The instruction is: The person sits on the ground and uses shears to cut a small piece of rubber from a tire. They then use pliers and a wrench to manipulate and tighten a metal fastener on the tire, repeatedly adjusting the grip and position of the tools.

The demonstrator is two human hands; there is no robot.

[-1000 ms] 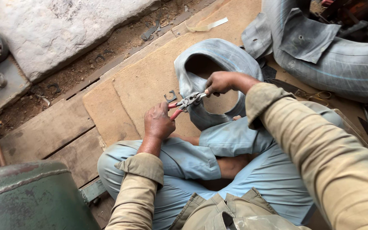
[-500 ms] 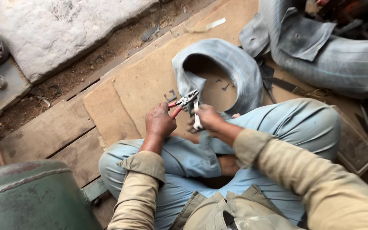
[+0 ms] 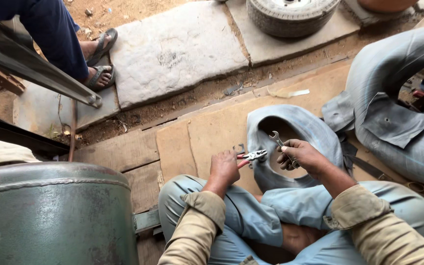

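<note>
Seated cross-legged, viewed from my own head, largest item first. The green metal tank (image 3: 55,211) fills the lower left, its curved top edge near my left knee. At right lies a grey rubber inner tube (image 3: 393,98), folded and slack, running off the frame. A flat stone slab (image 3: 177,49) sits beyond the boards, and a small tyre (image 3: 293,14) rests on a second slab at the top edge. A smaller grey tube (image 3: 303,130) lies curled on the wooden platform (image 3: 123,152) directly ahead of my legs, its hollow facing up. At upper left another person's sandalled feet (image 3: 99,61) stand on the ground, well apart from me.

My left hand (image 3: 224,168) is closed around the red handles of a pair of pliers (image 3: 251,157), whose metal nose points right toward the smaller tube's edge. My right hand (image 3: 303,157) is curled shut on an open-ended spanner (image 3: 280,146), its forked head rising up and to the left above my fingers, over the tube's hollow. The two tools are near each other but I cannot tell whether they touch.
</note>
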